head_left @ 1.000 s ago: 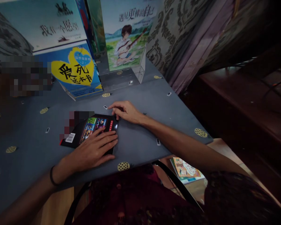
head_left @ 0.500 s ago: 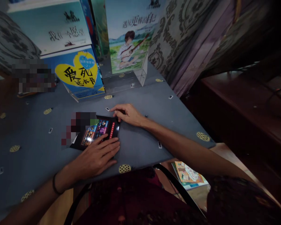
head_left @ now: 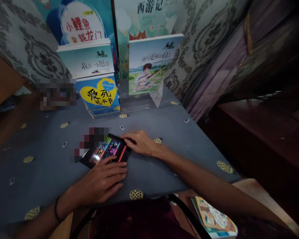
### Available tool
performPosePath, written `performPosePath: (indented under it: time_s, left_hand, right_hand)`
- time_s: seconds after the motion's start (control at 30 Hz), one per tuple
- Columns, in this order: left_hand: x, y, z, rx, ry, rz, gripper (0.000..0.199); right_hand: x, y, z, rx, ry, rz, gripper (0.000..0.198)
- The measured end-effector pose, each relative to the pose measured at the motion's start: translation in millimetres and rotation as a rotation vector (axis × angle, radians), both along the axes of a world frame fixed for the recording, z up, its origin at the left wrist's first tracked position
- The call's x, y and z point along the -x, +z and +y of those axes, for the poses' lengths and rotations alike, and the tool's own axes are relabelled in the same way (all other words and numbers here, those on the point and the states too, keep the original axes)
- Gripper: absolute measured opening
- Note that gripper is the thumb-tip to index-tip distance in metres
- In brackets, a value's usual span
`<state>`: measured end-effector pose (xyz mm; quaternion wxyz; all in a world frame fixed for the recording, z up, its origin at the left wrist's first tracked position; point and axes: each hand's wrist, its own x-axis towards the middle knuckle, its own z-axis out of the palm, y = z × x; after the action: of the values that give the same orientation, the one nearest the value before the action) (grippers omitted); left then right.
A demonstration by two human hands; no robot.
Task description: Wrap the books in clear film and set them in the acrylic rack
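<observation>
A black glossy book (head_left: 114, 146) with small colourful picture panels and a red strip lies on the table, its left part blurred out. My left hand (head_left: 106, 177) rests flat across its near edge, fingers stretched out and slightly apart. At the book's far right corner is my right hand (head_left: 141, 142), with its thumb and forefinger on the edge and the other fingers curled under. How firmly those fingertips pinch the corner is hard to see.
Beyond the hands, a blue book with a yellow heart (head_left: 102, 96) and a guitar-player book (head_left: 147, 76) stand in clear holders on the patterned tablecloth (head_left: 52, 149). Taller books rise behind them. More books (head_left: 214, 215) lie below the table's near right edge. A curtain (head_left: 214, 59) hangs behind.
My right hand has come onto the book's far right corner from just beyond it. The left hand stays on the book. The view has tilted up, showing more of the standing books.
</observation>
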<state>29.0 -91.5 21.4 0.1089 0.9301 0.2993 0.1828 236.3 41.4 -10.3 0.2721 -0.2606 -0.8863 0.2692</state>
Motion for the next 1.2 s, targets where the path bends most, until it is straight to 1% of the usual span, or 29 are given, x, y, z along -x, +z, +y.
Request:
performPosePath:
  time_s: [0.13, 0.2, 0.23, 0.27, 0.3, 0.33, 0.37, 0.4, 0.43, 0.53, 0.63, 0.73, 0.8, 0.83, 0.87, 0.93, 1.0, 1.03, 1.1, 1.2]
  left_hand:
    - [8, 4.3, -2, 0.196, 0.047, -0.122, 0.022]
    - [20, 2.9, 2, 0.249, 0.111, -0.168, 0.025]
    - [29, 0.9, 6, 0.237, 0.189, -0.177, 0.027]
    - [39, -1.9, 10, 0.198, 0.299, -0.173, 0.029]
    - [50, -5.3, 15, 0.139, 0.441, -0.149, 0.032]
    - [61, -8.9, 19, 0.078, 0.595, -0.109, 0.035]
    - [72, -12.4, 24, 0.028, 0.712, -0.048, 0.041]
    - [82, -15.4, 27, -0.009, 0.797, 0.011, 0.046]
    - [90, -17.7, 29, -0.022, 0.852, 0.06, 0.05]
    - [102, -19.8, 31, -0.022, 0.901, 0.144, 0.053]
    - [99, -19.4, 28, -0.026, 0.906, 0.181, 0.053]
    - [96, -25.7, 25, -0.073, 0.864, 0.219, 0.052]
    - [98, -35.3, 23, -0.144, 0.785, 0.253, 0.05]
    - [100, -41.1, 21, -0.174, 0.714, 0.273, 0.05]
    - [103, -46.9, 20, -0.19, 0.63, 0.291, 0.054]
    - [107, -56.6, 16, -0.197, 0.476, 0.313, 0.073]
    - [109, -61.5, 13, -0.19, 0.402, 0.315, 0.095]
    - [110, -61.6, 13, -0.189, 0.389, 0.312, 0.103]
    - [109, -58.2, 13, -0.193, 0.361, 0.309, 0.107]
    - [107, -49.7, 18, -0.194, 0.283, 0.348, 0.103]
  right_hand:
    - [4, 1, -10, -0.065, 0.002, -0.059, 0.024]
    - [6, 2, -14, -0.083, 0.008, -0.099, 0.023]
    - [6, 2, -16, -0.085, 0.012, -0.115, 0.023]
    - [7, 3, -17, -0.084, 0.015, -0.127, 0.023]
    - [7, 3, -18, -0.08, 0.016, -0.138, 0.024]
    - [8, 4, -19, -0.075, 0.017, -0.147, 0.024]
    - [8, 4, -20, -0.069, 0.019, -0.154, 0.024]
    - [9, 5, -21, -0.065, 0.022, -0.159, 0.025]
    - [9, 5, -21, -0.062, 0.025, -0.165, 0.025]
    - [9, 6, -23, -0.063, 0.026, -0.186, 0.027]
    - [9, 7, -25, -0.082, 0.02, -0.204, 0.028]
    - [8, 9, -26, -0.077, 0.024, -0.215, 0.028]
    - [8, 10, -26, -0.06, 0.031, -0.218, 0.028]
    - [7, 10, -26, -0.055, 0.035, -0.219, 0.028]
    - [7, 11, -26, -0.054, 0.038, -0.222, 0.028]
    - [6, 11, -26, -0.063, 0.038, -0.232, 0.027]
    - [6, 10, -26, -0.083, 0.037, -0.244, 0.026]
    - [6, 10, -27, -0.095, 0.035, -0.252, 0.026]
    - [6, 9, -28, -0.125, 0.027, -0.266, 0.025]
    - [6, 8, -29, -0.174, 0.008, -0.277, 0.024]
